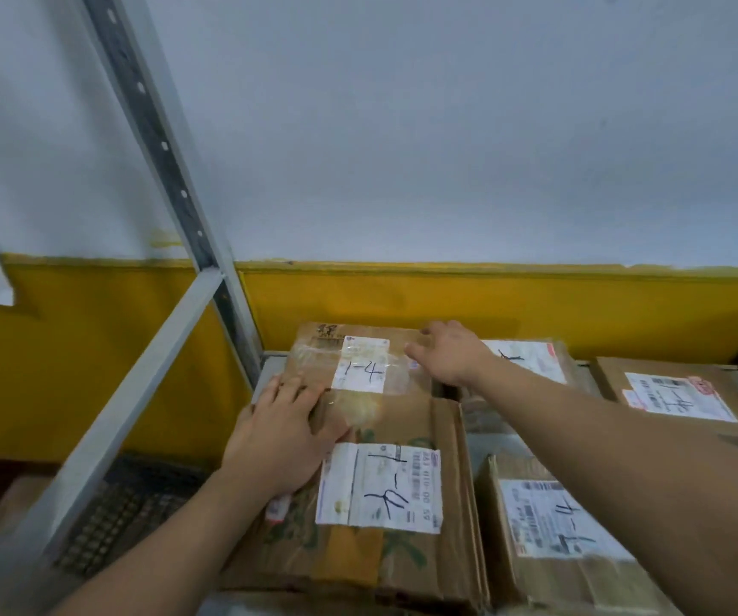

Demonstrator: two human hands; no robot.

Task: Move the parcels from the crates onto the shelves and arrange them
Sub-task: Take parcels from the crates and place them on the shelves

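A small taped cardboard parcel (358,366) with a white label reading "1-4" lies at the back left of the shelf (269,371), partly on top of a larger cardboard parcel (385,504). My left hand (282,437) lies flat on the small parcel's near left corner, fingers spread. My right hand (447,353) rests on its far right corner with fingers curved over the edge. Three more labelled parcels sit to the right: one behind my right arm (531,360), one at the far right (678,393), one at the near right (553,526).
A grey perforated shelf upright (158,140) and a slanted beam (136,393) stand at the left. Behind them is a yellow and white wall (491,304). A dark mesh crate (127,509) sits below left of the shelf.
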